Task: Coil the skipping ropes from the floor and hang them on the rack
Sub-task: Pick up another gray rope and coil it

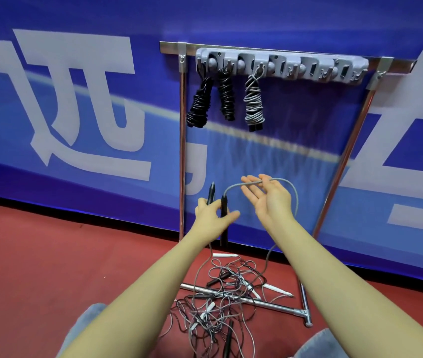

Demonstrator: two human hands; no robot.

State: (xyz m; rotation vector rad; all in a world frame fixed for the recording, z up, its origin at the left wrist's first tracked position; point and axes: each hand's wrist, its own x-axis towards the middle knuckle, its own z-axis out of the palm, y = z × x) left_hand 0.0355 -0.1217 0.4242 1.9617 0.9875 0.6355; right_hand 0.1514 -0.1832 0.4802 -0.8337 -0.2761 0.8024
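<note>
- While three coiled bundles already hang on the grey hook rack [281, 65], two black [198, 103] [226, 95] and one grey [254, 102], the step in hand looks like the start of coiling a fourth: a grey rope [286, 182] with black handles.
- Head view, left side: the left hand [211, 215] is curled round both black handles [223, 205], which stand roughly upright and side by side, tips pointing up toward the rack.
- Head view, right side: the right hand [269, 200] is palm-up, its fingers [250, 180] mostly straight, and the grey cord arches from one handle up over those fingers. Whether the thumb pinches the cord I cannot tell; it seems to lie draped across.
- From the right hand the cord drops down to the red floor [50, 254], where it joins a tangle of loose ropes [220, 293], grey and dark, with white handles [224, 255] and black ones mixed in, lying over the foot bar of the metal stand [282, 310].
- As I judge it, the next move calls for drawing the slack up out of the tangle and gathering it into even loops at the handles, without dragging neighbouring ropes along.
- Hooks to the right of the grey bundle look free for this rope.
</note>
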